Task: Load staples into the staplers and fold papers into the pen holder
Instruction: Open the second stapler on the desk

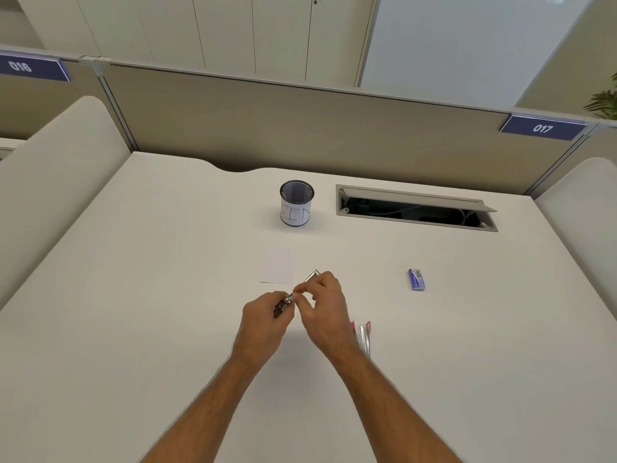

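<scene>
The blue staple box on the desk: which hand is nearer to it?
Right. The right hand is to the left of the blue staple box, holding the stapler. The left hand is farther left, beyond it.

**Bright, even office light; wide-angle warp at edges**

Scene is bright & evenly lit, soft diffuse light from overhead. Shadows are faint: a weak one under the hands, a soft one at the base of the pen holder (296,207). No hard glare on the desk (133,295); white paper (278,266) nearly washes out against it. Strong fisheye bend at edges, partition curves. Slight softness overall, fine detail at the fingers smeared
</scene>
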`<state>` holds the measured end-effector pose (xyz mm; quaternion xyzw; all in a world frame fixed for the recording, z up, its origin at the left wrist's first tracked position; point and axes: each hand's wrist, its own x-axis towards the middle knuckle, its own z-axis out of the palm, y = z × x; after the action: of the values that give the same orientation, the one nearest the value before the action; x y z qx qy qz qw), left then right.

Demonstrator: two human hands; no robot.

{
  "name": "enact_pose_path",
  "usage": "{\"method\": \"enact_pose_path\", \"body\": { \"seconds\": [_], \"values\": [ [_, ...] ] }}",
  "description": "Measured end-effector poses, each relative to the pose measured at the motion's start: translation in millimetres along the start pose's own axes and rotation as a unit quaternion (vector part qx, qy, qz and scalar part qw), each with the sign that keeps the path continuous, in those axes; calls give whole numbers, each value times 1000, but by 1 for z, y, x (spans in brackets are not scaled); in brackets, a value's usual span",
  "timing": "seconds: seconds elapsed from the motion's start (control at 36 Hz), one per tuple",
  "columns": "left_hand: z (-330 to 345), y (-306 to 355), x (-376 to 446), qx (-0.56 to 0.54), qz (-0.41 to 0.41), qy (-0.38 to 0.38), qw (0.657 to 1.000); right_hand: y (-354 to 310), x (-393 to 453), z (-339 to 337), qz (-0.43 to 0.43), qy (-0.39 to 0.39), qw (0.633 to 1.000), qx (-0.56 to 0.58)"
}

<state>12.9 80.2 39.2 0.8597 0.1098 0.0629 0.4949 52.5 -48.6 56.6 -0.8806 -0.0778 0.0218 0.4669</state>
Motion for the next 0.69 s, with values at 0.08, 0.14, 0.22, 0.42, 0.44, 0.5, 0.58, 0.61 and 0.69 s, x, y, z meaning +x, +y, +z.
{"method": "enact_pose_path", "body": {
  "seconds": [0.08,0.14,0.22,0.42,0.44,0.5,0.58,0.61,0.69],
  "values": [
    [-1,-2,-1,6,1,1,1000,0,1,2,5,-16,999,-36],
    [-1,-3,-1,13,0,2,1000,0,1,3,3,-17,998,-58],
    [-2,-5,-1,20,0,-1,1000,-4,0,4,0,-14,996,-85],
    [3,-4,0,39,-20,-19,999,-14,0,11,44,3,989,-140],
    [3,-5,1,41,-24,-18,999,-15,1,12,52,6,988,-142],
    [5,-5,1,47,-29,-14,998,-18,3,13,75,9,987,-139],
    [6,-3,2,54,-32,-10,998,-19,7,11,105,3,991,-88],
    [6,-2,2,55,-32,-9,998,-20,8,11,111,-2,991,-70],
    [4,0,4,65,-35,-12,997,-17,9,8,131,-16,991,-20]
  ]
}}
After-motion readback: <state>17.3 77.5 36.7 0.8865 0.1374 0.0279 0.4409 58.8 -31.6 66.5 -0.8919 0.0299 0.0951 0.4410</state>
